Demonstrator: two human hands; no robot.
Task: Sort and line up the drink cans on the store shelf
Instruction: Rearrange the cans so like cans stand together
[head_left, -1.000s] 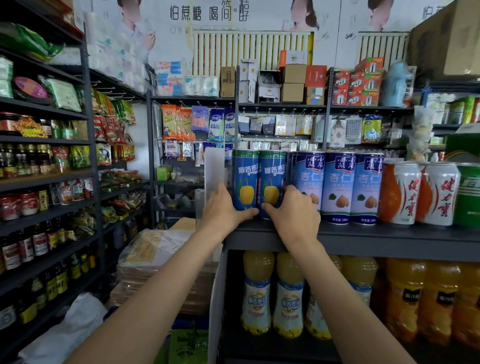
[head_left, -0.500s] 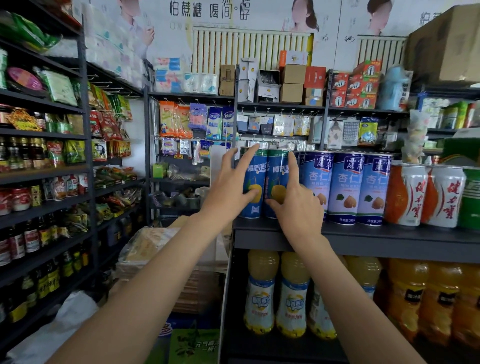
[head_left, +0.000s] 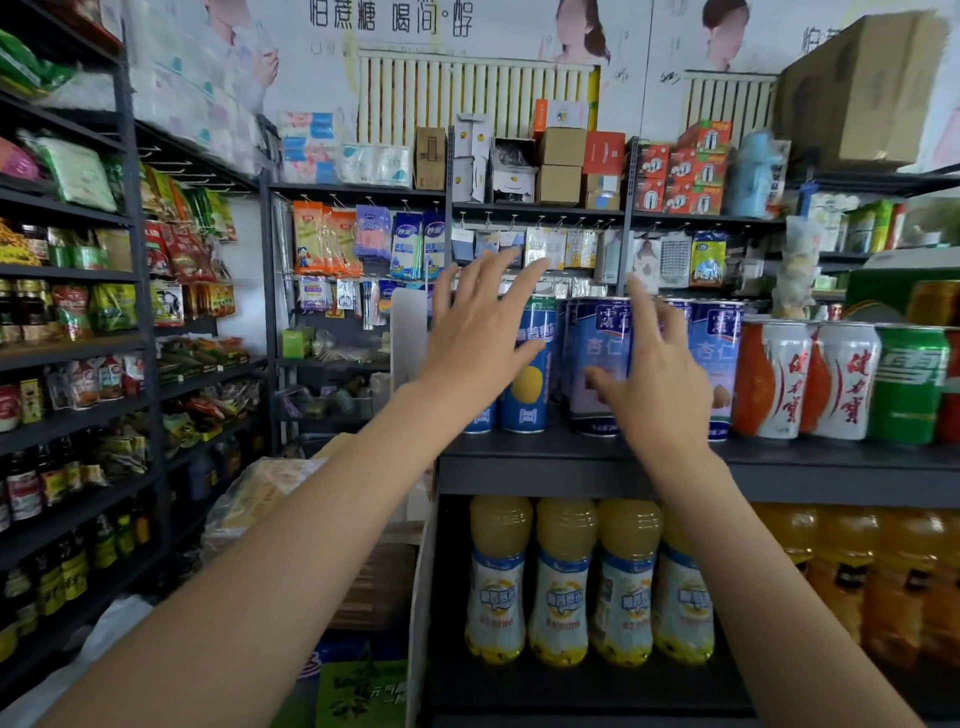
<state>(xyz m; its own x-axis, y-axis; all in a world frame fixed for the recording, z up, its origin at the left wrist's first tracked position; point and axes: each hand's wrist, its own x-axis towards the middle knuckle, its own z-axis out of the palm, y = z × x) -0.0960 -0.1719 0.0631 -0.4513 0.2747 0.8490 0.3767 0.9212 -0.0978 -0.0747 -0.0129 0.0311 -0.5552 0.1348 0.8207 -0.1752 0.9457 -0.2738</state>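
Drink cans (head_left: 597, 364) stood in a row along the dark shelf (head_left: 810, 462), left hand (head_left: 478, 338) spread flat-fingered before the blue pear cans (head_left: 527, 384), right hand (head_left: 654, 384) splayed against the pale-blue almond cans (head_left: 719, 358), orange-white cans (head_left: 774, 379) further right, holding nothing.

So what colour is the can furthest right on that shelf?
Green can with white lettering, beside the white-and-orange cans; seen in the head view.

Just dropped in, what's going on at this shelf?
A person is tidying drink cans on the dark shelf. The left hand, fingers spread, is in front of the dark blue cans with the yellow fruit. The right hand reaches at the light blue cans. Neither hand grips a can.
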